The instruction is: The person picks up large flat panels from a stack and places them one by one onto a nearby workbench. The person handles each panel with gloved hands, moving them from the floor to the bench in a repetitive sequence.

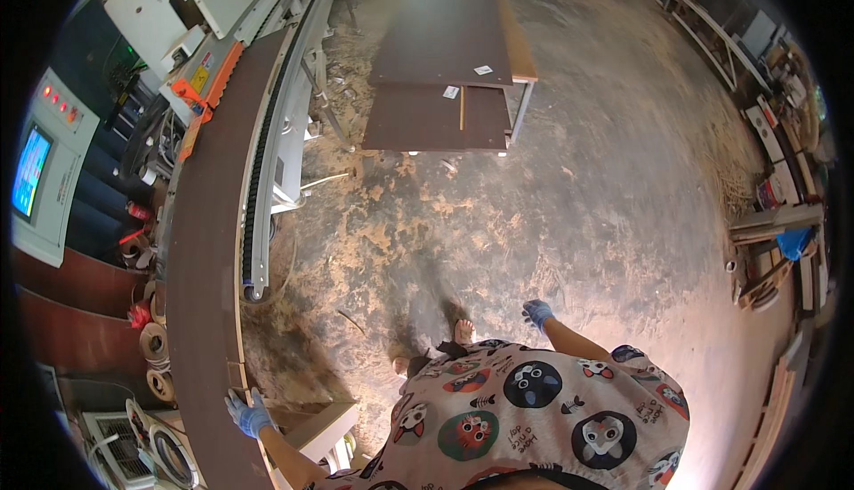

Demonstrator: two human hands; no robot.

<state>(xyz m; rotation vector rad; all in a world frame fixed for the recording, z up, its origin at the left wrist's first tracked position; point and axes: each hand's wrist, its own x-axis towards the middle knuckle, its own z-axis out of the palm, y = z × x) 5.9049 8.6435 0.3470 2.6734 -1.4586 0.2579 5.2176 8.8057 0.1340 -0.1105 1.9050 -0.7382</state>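
My left hand (248, 414), in a blue glove, rests on the near end of a long dark brown board (203, 250) that lies along the machine's feed track. Its fingers press on the board's right edge. My right hand (536, 312), also in a blue glove, hangs free at my side above the floor with nothing in it; its fingers look loosely curled. My patterned shirt (543, 410) fills the lower middle of the view, and my feet show just above it.
A long edge-banding machine (222, 54) with a chain track (267, 161) runs up the left, with a control panel and screen (44, 165) beside it. A stack of dark boards (445, 54) lies ahead on a stand. Rolls of edge tape (153, 348) sit at lower left. Shelving (783, 196) lines the right.
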